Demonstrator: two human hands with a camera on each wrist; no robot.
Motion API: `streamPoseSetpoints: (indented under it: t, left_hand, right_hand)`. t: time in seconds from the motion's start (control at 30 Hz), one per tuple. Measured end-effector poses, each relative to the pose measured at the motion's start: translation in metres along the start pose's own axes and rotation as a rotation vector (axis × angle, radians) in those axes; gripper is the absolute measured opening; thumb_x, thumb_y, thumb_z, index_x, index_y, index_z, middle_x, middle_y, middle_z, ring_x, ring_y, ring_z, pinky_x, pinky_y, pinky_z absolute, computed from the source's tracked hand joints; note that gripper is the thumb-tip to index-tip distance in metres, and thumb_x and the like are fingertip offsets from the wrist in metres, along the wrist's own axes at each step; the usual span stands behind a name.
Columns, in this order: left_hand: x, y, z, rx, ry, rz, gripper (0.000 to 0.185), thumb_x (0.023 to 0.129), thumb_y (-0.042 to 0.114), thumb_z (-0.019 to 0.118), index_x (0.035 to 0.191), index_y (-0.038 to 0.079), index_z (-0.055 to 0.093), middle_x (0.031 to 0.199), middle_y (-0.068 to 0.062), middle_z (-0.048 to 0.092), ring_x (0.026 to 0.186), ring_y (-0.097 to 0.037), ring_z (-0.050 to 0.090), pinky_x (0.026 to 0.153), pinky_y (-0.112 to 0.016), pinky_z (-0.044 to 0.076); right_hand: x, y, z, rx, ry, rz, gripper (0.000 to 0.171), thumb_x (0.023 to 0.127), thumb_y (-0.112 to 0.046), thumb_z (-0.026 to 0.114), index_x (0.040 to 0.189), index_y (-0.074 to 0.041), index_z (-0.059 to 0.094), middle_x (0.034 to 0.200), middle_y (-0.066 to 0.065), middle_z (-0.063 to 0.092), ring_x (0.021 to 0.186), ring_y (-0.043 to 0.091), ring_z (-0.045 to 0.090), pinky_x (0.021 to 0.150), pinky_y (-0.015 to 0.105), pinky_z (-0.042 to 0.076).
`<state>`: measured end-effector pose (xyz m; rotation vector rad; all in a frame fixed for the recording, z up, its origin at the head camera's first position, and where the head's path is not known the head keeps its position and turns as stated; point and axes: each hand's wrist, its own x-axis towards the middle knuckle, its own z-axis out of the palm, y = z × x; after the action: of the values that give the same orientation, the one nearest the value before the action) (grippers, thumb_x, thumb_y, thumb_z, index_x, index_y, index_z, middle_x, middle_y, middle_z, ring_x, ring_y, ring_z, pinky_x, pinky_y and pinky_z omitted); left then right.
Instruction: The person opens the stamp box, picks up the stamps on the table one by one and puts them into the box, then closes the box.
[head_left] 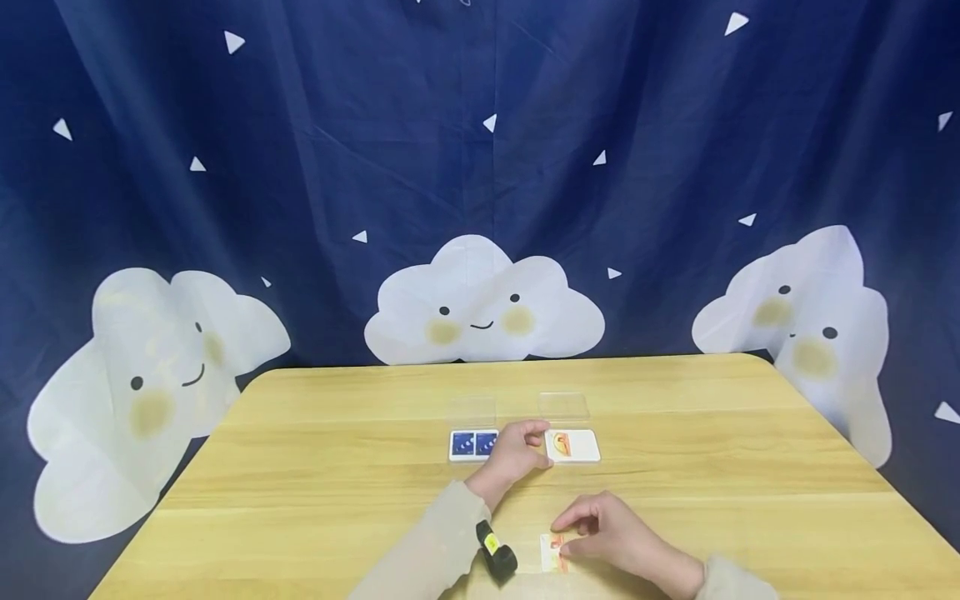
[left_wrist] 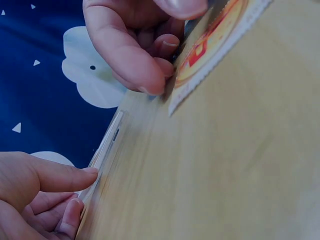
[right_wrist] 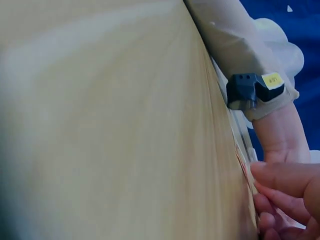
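Note:
My left hand point(head_left: 519, 451) reaches to the middle of the table and its curled fingers pinch the left edge of a white card case point(head_left: 577, 447) with an orange picture. In the left wrist view the left hand point(left_wrist: 40, 187) has its fingertips on the case's thin edge point(left_wrist: 107, 145). A similar case with blue pictures point(head_left: 472, 445) lies just left of it. Nearer to me, my right hand point(head_left: 596, 533) pinches a small orange-printed card point(head_left: 552, 553) lying on the wood. The card's scalloped edge point(left_wrist: 210, 62) shows close up under the right hand point(left_wrist: 132, 47).
Two clear lids point(head_left: 472, 410) point(head_left: 564, 406) lie just behind the cases. The wooden table point(head_left: 315, 467) has rounded far corners. A dark blue cloud-print curtain point(head_left: 480, 167) hangs behind it. A black wrist camera point(right_wrist: 252, 90) sits on my beige left sleeve point(right_wrist: 230, 40).

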<state>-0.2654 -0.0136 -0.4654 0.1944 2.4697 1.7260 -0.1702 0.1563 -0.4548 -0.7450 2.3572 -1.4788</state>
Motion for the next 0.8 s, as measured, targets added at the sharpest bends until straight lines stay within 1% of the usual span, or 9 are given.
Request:
streamPoseSetpoints:
  t: [0.13,0.43,0.63,0.8]
  left_hand:
    - [0.0,0.0009,-0.0002,0.007,0.001,0.002,0.059,0.059,-0.011,0.076,0.115,0.005,0.065,0.093,-0.002,0.061,0.086,-0.013,0.055,0.072,-0.023,0.049]
    - [-0.0003,0.0019,0.0001,0.004,-0.001,0.003,0.059,0.059,-0.011,0.076,0.115,0.005,0.065,0.093,-0.002,0.061,0.086,-0.014,0.054,0.072,-0.023,0.049]
    - [-0.0005,0.0023,0.0002,-0.011,-0.006,-0.015,0.059,0.06,-0.011,0.075,0.116,0.006,0.065,0.095,-0.002,0.061,0.088,-0.015,0.054,0.072,-0.024,0.05]
    - [-0.0003,0.0018,0.0002,-0.01,-0.003,-0.009,0.058,0.06,-0.011,0.075,0.115,0.006,0.065,0.093,-0.002,0.061,0.087,-0.014,0.054,0.072,-0.023,0.05]
  right_hand:
    - [0.0003,-0.0004,0.0026,-0.034,0.025,-0.002,0.019,0.073,-0.013,0.076,0.091,-0.007,0.072,0.088,0.0,0.067,0.07,0.003,0.048,0.061,0.02,0.043]
    - [0.0003,0.0001,0.0031,-0.057,0.037,-0.008,0.017,0.073,-0.013,0.076,0.089,-0.01,0.072,0.085,-0.003,0.064,0.069,0.003,0.045,0.06,0.02,0.041]
    - [0.0002,-0.0004,0.0035,-0.05,0.028,-0.006,0.016,0.074,-0.012,0.075,0.089,-0.009,0.072,0.084,-0.003,0.063,0.067,0.003,0.044,0.059,0.019,0.04]
    - [0.0004,-0.0011,0.003,-0.034,0.007,-0.013,0.016,0.075,-0.012,0.074,0.09,-0.008,0.071,0.085,-0.001,0.063,0.066,0.002,0.042,0.059,0.019,0.039]
